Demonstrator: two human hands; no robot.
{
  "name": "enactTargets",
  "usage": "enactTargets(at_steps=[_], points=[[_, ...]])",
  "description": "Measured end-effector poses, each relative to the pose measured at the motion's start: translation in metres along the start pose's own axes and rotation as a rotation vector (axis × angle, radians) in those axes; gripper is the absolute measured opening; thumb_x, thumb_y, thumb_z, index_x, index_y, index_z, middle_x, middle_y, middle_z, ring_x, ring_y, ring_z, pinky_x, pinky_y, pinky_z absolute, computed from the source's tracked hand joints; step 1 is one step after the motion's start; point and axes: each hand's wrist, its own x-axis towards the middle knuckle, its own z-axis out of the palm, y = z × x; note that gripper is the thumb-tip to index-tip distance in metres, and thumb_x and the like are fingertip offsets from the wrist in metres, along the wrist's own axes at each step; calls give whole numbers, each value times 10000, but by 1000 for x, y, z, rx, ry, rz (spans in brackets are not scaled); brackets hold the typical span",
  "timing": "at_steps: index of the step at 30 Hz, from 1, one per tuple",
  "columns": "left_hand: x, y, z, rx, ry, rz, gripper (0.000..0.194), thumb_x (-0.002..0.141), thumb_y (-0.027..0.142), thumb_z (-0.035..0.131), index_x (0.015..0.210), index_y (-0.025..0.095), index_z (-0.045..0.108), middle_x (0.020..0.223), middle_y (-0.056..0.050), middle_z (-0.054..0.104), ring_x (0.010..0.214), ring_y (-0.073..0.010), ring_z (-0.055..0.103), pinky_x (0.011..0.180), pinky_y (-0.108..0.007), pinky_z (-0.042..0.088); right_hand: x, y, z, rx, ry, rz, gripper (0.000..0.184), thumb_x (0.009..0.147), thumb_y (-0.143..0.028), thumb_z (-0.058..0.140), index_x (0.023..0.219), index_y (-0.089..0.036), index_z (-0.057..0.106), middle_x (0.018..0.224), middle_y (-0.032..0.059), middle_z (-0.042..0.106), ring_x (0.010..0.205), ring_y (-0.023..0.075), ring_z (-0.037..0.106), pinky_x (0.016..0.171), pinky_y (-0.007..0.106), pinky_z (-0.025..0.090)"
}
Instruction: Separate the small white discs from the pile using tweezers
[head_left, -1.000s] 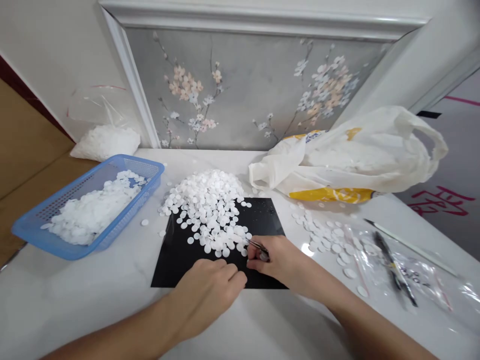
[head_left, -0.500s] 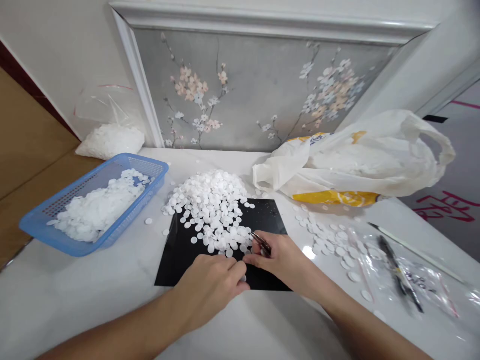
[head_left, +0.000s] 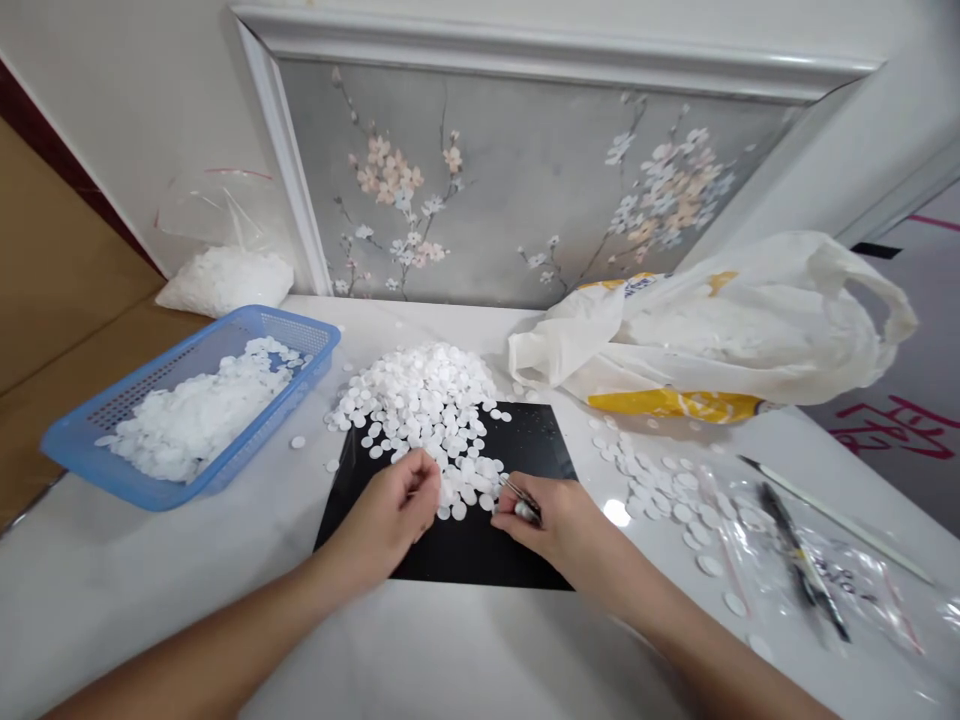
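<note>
L hand (head_left: 390, 515) is half-curled, thumb close to the fingers, over the L part of the black sheet (head_left: 480, 560); can't tell if it has hold of anything. R hand (head_left: 559, 515) is closed in a pinch on dark tweezers (head_left: 523, 497), tips pointing at the near R edge of the disc pile (head_left: 431, 385), w/ a bit of white showing by the fingers.

Biggest thing: white table (head_left: 480, 650), glossy, running back to a framed floral panel (head_left: 510, 180) on the wall. White & yellow carrier bag (head_left: 705, 340) lies on its side, back R. Blue basket (head_left: 82, 460) sits at L, perforated, w/ lots of white discs inside. Black sheet lies flat in the ctr, btwn & under the hands. Disc pile is heaped on the table behind it & spills onto its back L & ctr. Clear bag (head_left: 229, 280) of white bits stands behind the basket, against the wall. Empty-looking clear bags (head_left: 757, 550) lie flat at R, w/ a black pen (head_left: 795, 550) on top & a thin pale stick (head_left: 847, 525) alongside. Smallest: loose discs (head_left: 660, 485), strewn btwn the sheet & those bags.
</note>
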Motion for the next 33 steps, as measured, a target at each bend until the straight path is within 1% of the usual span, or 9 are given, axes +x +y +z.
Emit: enactTargets(at_steps=[3,6,8,10,13,15,22,27,33], points=[[3,5,-8,-396,-27,-115,171,831,264,414,676,203,372,596,24,511,515,-96,452,426,-193,227,1,5,-1,22,32,4,95,762,-245,595,727,-236,507,517,-71,431,431,104,341,436,237,238],[5,5,-10,-478,-22,-147,188,798,271,431,636,204,365,560,21,496,467,-94,416,395,-202,155,1,7,-1,34,21,-9,93,755,-249,606,718,-233,523,521,-69,444,430,100,334,436,239,230],[5,3,-8,-293,0,-98,247,814,339,477,624,199,404,532,38,455,455,-87,362,419,-203,191,0,6,-2,46,-7,-1,101,758,-252,598,690,-226,528,521,-65,448,420,94,321,430,241,220],[3,-1,-5,46,19,11,238,799,390,562,665,200,510,522,54,429,476,-93,352,468,-209,241,-1,5,-5,68,-45,-2,98,755,-250,596,679,-221,543,537,-57,474,429,93,335,434,238,229],[1,-10,-1,473,17,170,145,786,386,621,810,243,625,595,37,531,562,-127,457,538,-223,305,-3,4,-11,91,-152,-32,79,744,-240,615,674,-217,590,585,-39,553,489,109,412,467,236,280],[0,-15,1,597,3,235,128,825,370,589,836,249,632,679,13,605,643,-151,526,580,-227,343,-3,5,-12,96,-174,-62,93,775,-256,603,690,-218,607,619,-32,585,539,123,460,502,237,314],[3,-16,2,874,-44,337,190,907,267,477,804,222,631,779,-18,662,713,-163,576,619,-244,345,3,4,-1,18,33,-163,46,823,-245,574,780,-228,568,719,-20,624,612,146,535,582,255,381],[0,-8,2,729,-14,280,166,887,256,490,786,229,619,712,22,639,613,-127,536,579,-234,320,3,0,0,-32,42,-216,166,845,-200,489,690,-210,547,713,15,614,625,156,545,586,269,385],[-2,1,1,443,22,99,191,873,325,478,735,210,545,562,61,457,514,-99,385,500,-226,252,2,4,-8,171,32,-17,124,805,-239,489,684,-211,479,605,-42,519,533,107,421,501,234,310]])
